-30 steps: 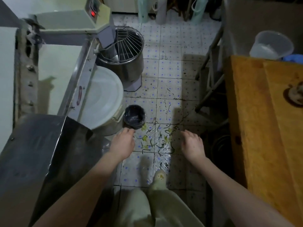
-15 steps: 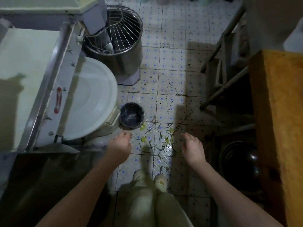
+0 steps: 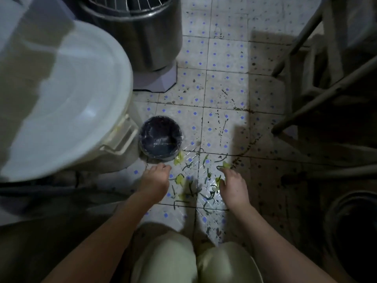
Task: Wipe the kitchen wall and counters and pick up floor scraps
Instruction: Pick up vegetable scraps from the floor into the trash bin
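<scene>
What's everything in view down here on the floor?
green and yellow vegetable scraps: many, green and yellow, floor between the hands
small round bin with black liner: one, black, floor just beyond the scraps
large round white plastic lid: one, white, left of the bin
stainless steel mixer bowl with wire guard: one, silver, top, behind the bin
blue-dotted white floor tiles: many, white and blue, underneath, dirt-speckled
grey metal frame legs: several, grey, right
dark round pot: one, dark, lower right
knees in pale trousers: two, pale, bottom centre
left hand: one, bare, low beside the bin
right hand: one, bare, fingertips at a scrap, grip unclear
</scene>
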`<state>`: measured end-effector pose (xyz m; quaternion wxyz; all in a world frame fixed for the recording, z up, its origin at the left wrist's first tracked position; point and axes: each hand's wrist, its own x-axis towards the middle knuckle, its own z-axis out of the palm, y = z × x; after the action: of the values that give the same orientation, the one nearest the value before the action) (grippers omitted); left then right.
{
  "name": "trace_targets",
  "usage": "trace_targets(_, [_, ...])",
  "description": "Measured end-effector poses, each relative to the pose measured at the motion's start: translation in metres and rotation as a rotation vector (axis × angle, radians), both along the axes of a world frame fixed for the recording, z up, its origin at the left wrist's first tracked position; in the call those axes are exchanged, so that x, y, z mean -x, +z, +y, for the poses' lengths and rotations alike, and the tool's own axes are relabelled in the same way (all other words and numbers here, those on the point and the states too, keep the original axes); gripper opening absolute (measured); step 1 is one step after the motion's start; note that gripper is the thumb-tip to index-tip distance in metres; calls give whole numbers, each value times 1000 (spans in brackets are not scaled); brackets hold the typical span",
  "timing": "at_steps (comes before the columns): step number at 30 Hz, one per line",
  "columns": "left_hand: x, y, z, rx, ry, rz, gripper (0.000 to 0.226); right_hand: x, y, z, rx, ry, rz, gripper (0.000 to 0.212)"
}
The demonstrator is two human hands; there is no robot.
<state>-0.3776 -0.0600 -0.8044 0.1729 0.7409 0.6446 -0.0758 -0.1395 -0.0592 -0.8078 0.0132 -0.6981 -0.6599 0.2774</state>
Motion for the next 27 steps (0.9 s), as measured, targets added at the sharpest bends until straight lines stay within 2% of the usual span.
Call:
trace_targets(3, [3,-68,8,-56,-147,106,31,-3,-64,14,-24,2,-4,41])
trace_targets(8, [5,-176,35,67,-60,69,40,-10,-153,47,-89,-67,16,41])
trace_targets(13, [9,-257,51,-22,-53,-25,42,-9,-227,85,-125,-4,15,41])
trace_targets(16, [7,-292,65,-40,-52,-60,42,-22,-263,107,-101,-170,100,40])
trace_targets(23, [-9,-337,83,-71,-104,-6,46,-52,-303,105,-73,-366,121,40])
trace_targets(27, [-21,-366,95,-36,-92,-4,56,-64,-323,93,-99,-374,125,40])
